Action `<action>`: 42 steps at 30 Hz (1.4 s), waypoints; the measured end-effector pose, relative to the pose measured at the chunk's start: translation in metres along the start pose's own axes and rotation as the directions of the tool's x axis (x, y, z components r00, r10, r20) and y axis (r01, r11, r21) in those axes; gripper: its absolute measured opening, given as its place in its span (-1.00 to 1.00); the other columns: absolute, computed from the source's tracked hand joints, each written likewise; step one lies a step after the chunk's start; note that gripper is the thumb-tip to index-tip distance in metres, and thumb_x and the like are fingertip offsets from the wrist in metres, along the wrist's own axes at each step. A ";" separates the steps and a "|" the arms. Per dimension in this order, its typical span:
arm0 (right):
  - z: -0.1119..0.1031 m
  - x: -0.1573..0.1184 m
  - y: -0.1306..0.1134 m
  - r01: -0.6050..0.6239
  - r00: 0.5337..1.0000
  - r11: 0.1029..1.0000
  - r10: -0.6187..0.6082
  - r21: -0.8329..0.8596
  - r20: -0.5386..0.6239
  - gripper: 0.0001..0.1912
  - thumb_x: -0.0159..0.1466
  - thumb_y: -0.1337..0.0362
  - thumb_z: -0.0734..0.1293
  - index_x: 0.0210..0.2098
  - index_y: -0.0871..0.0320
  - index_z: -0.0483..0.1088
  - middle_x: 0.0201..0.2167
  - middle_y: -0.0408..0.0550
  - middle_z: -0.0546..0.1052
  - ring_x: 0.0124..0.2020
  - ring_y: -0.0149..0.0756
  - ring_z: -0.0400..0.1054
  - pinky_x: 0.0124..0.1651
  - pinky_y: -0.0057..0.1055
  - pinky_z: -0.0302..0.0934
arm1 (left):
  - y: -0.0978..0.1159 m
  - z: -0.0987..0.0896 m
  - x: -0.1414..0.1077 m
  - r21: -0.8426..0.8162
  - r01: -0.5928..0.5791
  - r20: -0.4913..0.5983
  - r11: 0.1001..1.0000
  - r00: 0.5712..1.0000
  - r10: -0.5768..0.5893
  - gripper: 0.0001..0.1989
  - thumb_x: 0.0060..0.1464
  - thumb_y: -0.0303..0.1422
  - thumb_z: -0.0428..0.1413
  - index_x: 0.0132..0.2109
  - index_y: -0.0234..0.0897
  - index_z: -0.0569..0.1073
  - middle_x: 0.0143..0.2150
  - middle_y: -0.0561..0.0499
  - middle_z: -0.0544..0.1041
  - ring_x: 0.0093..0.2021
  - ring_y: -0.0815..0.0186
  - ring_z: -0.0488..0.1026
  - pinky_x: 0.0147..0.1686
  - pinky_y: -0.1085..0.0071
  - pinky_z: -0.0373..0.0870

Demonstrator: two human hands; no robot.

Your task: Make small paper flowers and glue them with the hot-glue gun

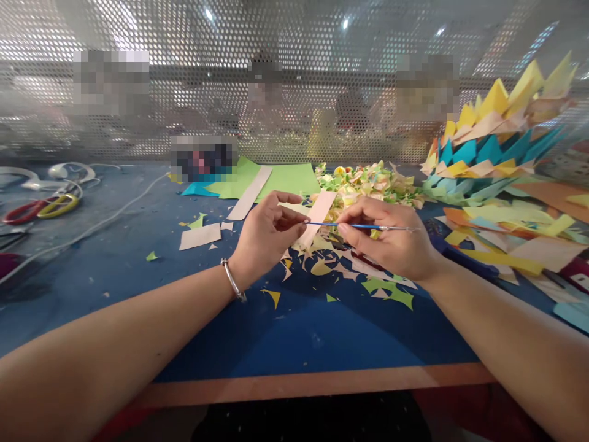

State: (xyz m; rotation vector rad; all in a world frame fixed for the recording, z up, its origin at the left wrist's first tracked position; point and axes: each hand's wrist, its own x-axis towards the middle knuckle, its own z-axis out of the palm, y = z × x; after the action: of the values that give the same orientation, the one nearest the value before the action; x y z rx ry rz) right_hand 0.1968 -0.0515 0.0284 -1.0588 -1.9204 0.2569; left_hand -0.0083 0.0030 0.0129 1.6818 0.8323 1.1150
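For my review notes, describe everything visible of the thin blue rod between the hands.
The thin blue rod is straight and slender, blue along most of its length, with a paler, silvery section toward its right end. It looks smooth, perhaps plastic. It lies nearly level across the view, passing in front of a pale paper strip. The left hand pinches its left end; the right hand grips farther along, between thumb and fingers.

A grey perforated metal screen (294, 46) (white light spots (346, 24) up top) spans twelve o'clock; a flat blue, brown-edged tabletop (257, 350) reaches six.
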 end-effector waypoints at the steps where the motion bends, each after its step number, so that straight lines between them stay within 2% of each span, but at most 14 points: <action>1: 0.000 0.000 0.000 0.006 1.000 1.000 -0.006 -0.011 0.001 -0.91 0.29 0.29 0.34 -0.37 0.11 0.42 -0.43 -0.10 0.49 -0.43 -0.37 0.34 -0.39 -0.41 0.27 | 0.000 0.000 0.000 0.008 -0.005 -0.001 1.000 1.000 0.005 -0.63 0.00 -0.47 0.28 -0.05 -0.28 0.35 -0.27 -0.04 0.62 -0.30 0.30 0.54 -0.31 0.39 0.43; 10: -0.002 0.000 0.002 0.029 0.999 0.999 -0.028 -0.034 0.020 -0.91 0.30 0.28 0.32 -0.36 0.10 0.41 -0.42 -0.10 0.50 -0.42 -0.36 0.36 -0.37 -0.40 0.31 | 0.002 -0.002 0.000 -0.002 0.009 0.003 1.000 1.000 -0.009 -0.63 -0.01 -0.48 0.28 -0.04 -0.29 0.39 -0.25 -0.06 0.65 -0.31 0.29 0.56 -0.30 0.36 0.47; 19: -0.002 -0.001 0.002 0.074 0.997 0.996 -0.072 -0.043 0.031 -0.91 0.30 0.31 0.31 -0.35 0.11 0.41 -0.43 -0.11 0.53 -0.40 -0.35 0.42 -0.30 -0.40 0.38 | -0.001 -0.003 0.004 -0.113 0.093 -0.003 0.989 0.996 -0.093 -0.57 -0.10 -0.54 0.30 -0.05 -0.33 0.40 -0.27 -0.07 0.64 -0.30 0.29 0.57 -0.33 0.39 0.47; 26: -0.002 0.000 0.002 0.096 0.994 0.992 -0.092 -0.078 0.055 -0.91 0.30 0.33 0.30 -0.34 0.16 0.42 -0.44 -0.11 0.54 -0.43 -0.39 0.42 -0.32 -0.44 0.37 | -0.004 -0.002 0.006 -0.199 0.145 -0.017 0.969 0.988 -0.151 -0.59 -0.12 -0.54 0.28 -0.08 -0.32 0.40 -0.30 -0.04 0.60 -0.37 0.34 0.53 -0.41 0.41 0.44; 38: -0.002 -0.001 0.001 0.107 0.993 0.986 -0.100 -0.127 0.055 -0.88 0.30 0.34 0.29 -0.37 0.19 0.42 -0.47 -0.11 0.52 -0.47 -0.41 0.40 -0.35 -0.47 0.33 | -0.001 -0.004 0.005 -0.215 0.208 0.012 0.954 0.977 -0.211 -0.60 -0.08 -0.52 0.28 -0.06 -0.33 0.39 -0.29 -0.04 0.60 -0.36 0.36 0.53 -0.32 0.38 0.45; 42: -0.002 -0.001 0.000 0.124 0.992 0.983 -0.118 -0.134 0.055 -0.89 0.30 0.34 0.29 -0.36 0.19 0.43 -0.46 -0.12 0.53 -0.46 -0.42 0.40 -0.35 -0.48 0.33 | -0.001 -0.003 0.005 -0.225 0.190 -0.012 0.956 0.980 -0.198 -0.64 -0.06 -0.54 0.27 -0.08 -0.32 0.40 -0.32 -0.02 0.60 -0.34 0.35 0.54 -0.30 0.37 0.48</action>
State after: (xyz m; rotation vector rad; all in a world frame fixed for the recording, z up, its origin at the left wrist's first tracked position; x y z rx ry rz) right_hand 0.1990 -0.0527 0.0289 -1.0277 -2.0602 0.0831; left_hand -0.0094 0.0090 0.0140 1.3686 0.8414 1.0611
